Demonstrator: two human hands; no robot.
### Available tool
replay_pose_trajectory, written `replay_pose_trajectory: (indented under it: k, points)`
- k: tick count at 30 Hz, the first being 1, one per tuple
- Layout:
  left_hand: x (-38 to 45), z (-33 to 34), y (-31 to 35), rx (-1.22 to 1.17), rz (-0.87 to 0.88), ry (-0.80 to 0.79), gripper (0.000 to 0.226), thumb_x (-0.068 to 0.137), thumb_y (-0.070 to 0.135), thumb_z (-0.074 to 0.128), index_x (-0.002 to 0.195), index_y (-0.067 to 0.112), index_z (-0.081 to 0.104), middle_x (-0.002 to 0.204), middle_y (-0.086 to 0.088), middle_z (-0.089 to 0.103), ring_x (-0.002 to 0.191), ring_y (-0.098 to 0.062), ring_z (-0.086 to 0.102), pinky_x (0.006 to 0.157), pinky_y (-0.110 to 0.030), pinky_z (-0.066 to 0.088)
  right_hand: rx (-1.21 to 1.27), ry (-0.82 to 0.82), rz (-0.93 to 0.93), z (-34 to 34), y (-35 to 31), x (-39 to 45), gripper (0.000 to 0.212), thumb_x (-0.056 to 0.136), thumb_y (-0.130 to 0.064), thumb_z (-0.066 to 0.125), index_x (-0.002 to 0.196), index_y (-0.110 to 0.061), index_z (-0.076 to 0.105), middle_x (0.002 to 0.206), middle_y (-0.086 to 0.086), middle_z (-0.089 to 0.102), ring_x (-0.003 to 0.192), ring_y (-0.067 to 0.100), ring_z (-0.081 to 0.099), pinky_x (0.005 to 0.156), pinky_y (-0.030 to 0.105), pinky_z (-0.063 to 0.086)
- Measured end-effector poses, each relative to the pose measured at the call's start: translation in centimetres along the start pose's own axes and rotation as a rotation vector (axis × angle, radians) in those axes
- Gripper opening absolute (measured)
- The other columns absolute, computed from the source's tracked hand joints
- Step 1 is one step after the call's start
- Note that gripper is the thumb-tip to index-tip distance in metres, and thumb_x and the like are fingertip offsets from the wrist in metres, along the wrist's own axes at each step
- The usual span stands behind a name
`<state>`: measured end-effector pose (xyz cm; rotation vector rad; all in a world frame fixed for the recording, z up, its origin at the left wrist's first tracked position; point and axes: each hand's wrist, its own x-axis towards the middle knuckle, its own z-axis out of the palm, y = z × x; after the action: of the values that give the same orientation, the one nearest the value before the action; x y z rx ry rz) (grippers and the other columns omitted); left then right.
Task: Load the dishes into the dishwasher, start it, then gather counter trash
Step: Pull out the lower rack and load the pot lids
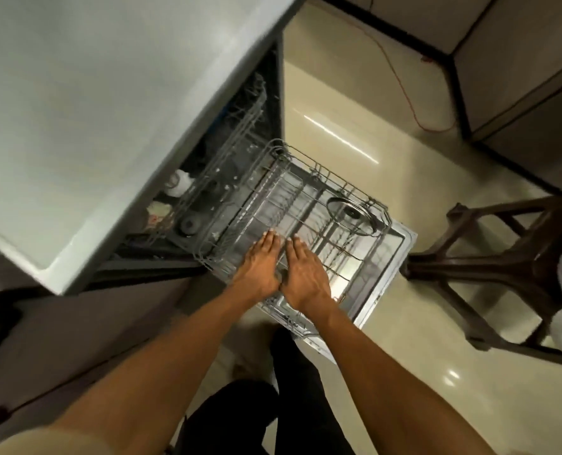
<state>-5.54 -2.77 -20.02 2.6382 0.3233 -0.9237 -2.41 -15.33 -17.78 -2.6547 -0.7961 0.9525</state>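
1. Lower rack (306, 205): grey wire, pulled out over the dropped door (394, 257) of the dishwasher. Mostly unfilled as far as can be seen.
2. Lid (352, 213): round, metal-rimmed, with a dark knob; it sits in the rack's far right corner. The only dish plainly seen in this rack.
3. Left hand (260, 264): flat, fingers straight, pressed on or just over the rack wires near its front. Grip open; it holds nothing.
4. Right hand (306, 274): just beside the left, fingers likewise straight on the wires. Grip open, nothing held. Something dark shows between the two hands; too blurred to name.
5. Upper rack (237, 126): partly out, under the worktop (92, 110) edge. Its contents are blurred.
6. Tub interior: a white item (179, 183) and dark round parts show behind the lower rack; cannot tell what they are.
7. Surroundings: cream tiled floor (404, 178), a dark wooden stool (502, 267) right of the door, an orange cord (401, 83) along the floor further off.
8. Progress, as judged: loading looks barely begun or in its middle. Left to do: more dishes in, racks pushed home, door shut, machine started, trash gathered. No trash or waiting dishes in view.
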Motion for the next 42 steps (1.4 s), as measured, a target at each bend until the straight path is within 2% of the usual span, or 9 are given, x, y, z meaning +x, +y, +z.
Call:
replay_pose_trajectory:
  k: [7,10,12,15,19,27,31,37,42]
  points:
    - [-12.7,-0.8,-5.3,-0.011,-0.071,0.26,0.082,0.099,0.027,0.042,0.158,0.006,-0.01,0.167,-0.012,-0.012,0.155,-0.021,-0.01,0.126,-0.037,0.001,-0.084,0.098,-0.164,1.4,-9.4,-5.3,0.077,0.104,-0.044,0.035,0.162,-0.012,-0.003,0.169,0.009,-0.01,0.157,0.022,-0.005,0.123,0.036,-0.009]
    - [-19.8,-0.7,-8.0,-0.042,-0.069,0.46,0.079,0.098,0.023,0.04,0.158,0.008,-0.009,0.166,-0.01,-0.014,0.154,-0.021,-0.014,0.126,-0.036,-0.005,-0.133,0.117,-0.265,1.9,-14.4,-8.1,0.075,0.104,-0.041,0.032,0.161,-0.012,-0.008,0.168,0.007,-0.015,0.156,0.021,-0.009,0.127,0.038,-0.003]
    - [-23.6,0.0,-9.7,-0.021,-0.092,0.574,0.082,0.095,0.023,0.043,0.158,0.008,-0.008,0.167,-0.01,-0.014,0.154,-0.022,-0.016,0.126,-0.039,-0.002,-0.173,0.134,-0.343,2.2,-17.5,-9.9,0.074,0.105,-0.039,0.031,0.161,-0.012,-0.01,0.168,0.008,-0.016,0.156,0.02,-0.012,0.127,0.038,-0.002]
    - [-29.5,1.2,-12.6,-0.037,-0.174,0.666,0.083,0.092,0.025,0.044,0.159,0.006,-0.001,0.167,-0.012,-0.01,0.154,-0.023,-0.014,0.127,-0.041,0.004,-0.204,0.183,-0.469,3.1,-22.8,-13.0,0.074,0.105,-0.037,0.036,0.162,-0.012,-0.005,0.169,0.007,-0.009,0.156,0.019,-0.008,0.127,0.037,-0.002]
    - [-36.3,2.0,-15.5,-0.107,-0.299,0.764,0.074,0.092,0.032,0.026,0.159,0.007,0.006,0.167,-0.012,-0.001,0.155,-0.025,-0.005,0.126,-0.043,0.012,-0.21,0.214,-0.622,4.5,-29.2,-16.6,0.07,0.105,-0.033,0.039,0.162,-0.015,0.002,0.17,0.005,0.001,0.156,0.015,-0.002,0.128,0.037,0.003]
    - [-47.9,4.4,-22.4,-0.206,-0.561,0.868,0.076,0.092,0.037,0.024,0.159,0.007,0.006,0.167,-0.012,-0.001,0.155,-0.024,-0.005,0.126,-0.043,0.012,-0.299,0.206,-0.935,8.0,-41.2,-21.3,0.07,0.103,-0.031,0.041,0.162,-0.011,0.009,0.17,0.006,0.005,0.156,0.016,0.001,0.128,0.037,0.009]
    - [-52.2,6.0,-25.8,-0.265,-0.709,0.954,0.071,0.096,0.034,0.019,0.159,0.006,0.004,0.167,-0.011,-0.004,0.155,-0.022,-0.008,0.127,-0.041,0.008,-0.316,0.179,-1.063,9.9,-46.9,-22.9,0.068,0.102,-0.033,0.033,0.162,-0.011,0.011,0.17,0.005,0.005,0.156,0.015,0.001,0.127,0.039,0.011]
    - [-55.9,8.0,-31.1,-0.319,-0.846,0.945,0.075,0.097,0.033,0.033,0.159,0.007,-0.001,0.166,-0.009,-0.012,0.154,-0.021,-0.012,0.126,-0.038,0.0,-0.334,0.121,-1.199,12.7,-54.2,-23.5,0.071,0.104,-0.028,0.044,0.162,-0.013,0.008,0.17,0.004,0.002,0.156,0.014,-0.003,0.127,0.034,-0.002]
    - [-57.4,8.3,-36.2,-0.36,-0.923,0.959,0.073,0.092,0.033,0.018,0.159,0.008,0.002,0.165,-0.007,-0.008,0.154,-0.019,-0.012,0.125,-0.036,-0.002,-0.359,0.054,-1.288,15.5,-60.6,-21.9,0.074,0.099,-0.027,0.05,0.162,-0.013,0.013,0.17,0.004,0.005,0.156,0.014,0.001,0.128,0.034,0.003]
